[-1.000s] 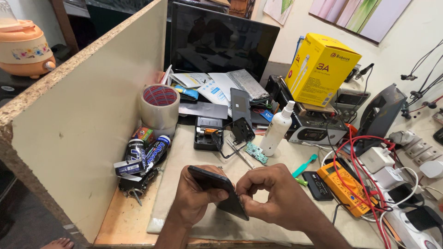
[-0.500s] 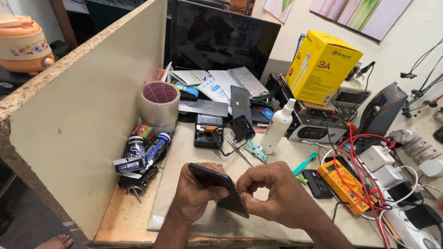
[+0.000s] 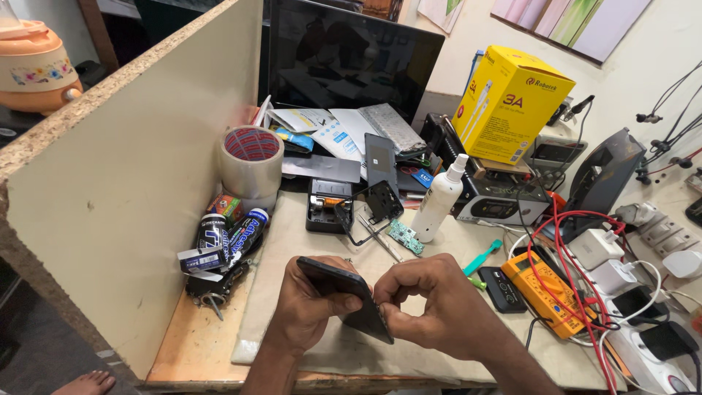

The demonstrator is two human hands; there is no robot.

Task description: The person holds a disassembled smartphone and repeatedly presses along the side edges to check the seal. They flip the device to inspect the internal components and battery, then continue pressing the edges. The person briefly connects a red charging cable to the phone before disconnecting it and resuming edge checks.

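A dark smartphone (image 3: 338,289) is held tilted above the work mat near the table's front edge. My left hand (image 3: 306,311) grips it from below and behind. My right hand (image 3: 431,307) pinches the phone's lower right edge with thumb and fingertips. What is between those fingertips is too small to tell. A small green circuit board (image 3: 404,238) lies on the mat just beyond the hands.
A tape roll (image 3: 251,161) and several tubes (image 3: 227,238) stand at the left by the wooden partition (image 3: 124,197). A white spray bottle (image 3: 440,199), dark monitor (image 3: 351,62), yellow box (image 3: 508,102), orange multimeter (image 3: 545,292) and red cables (image 3: 578,256) crowd the back and right.
The view has shifted slightly. Both hands stay on the phone, with the right fingers working along its lower edge.
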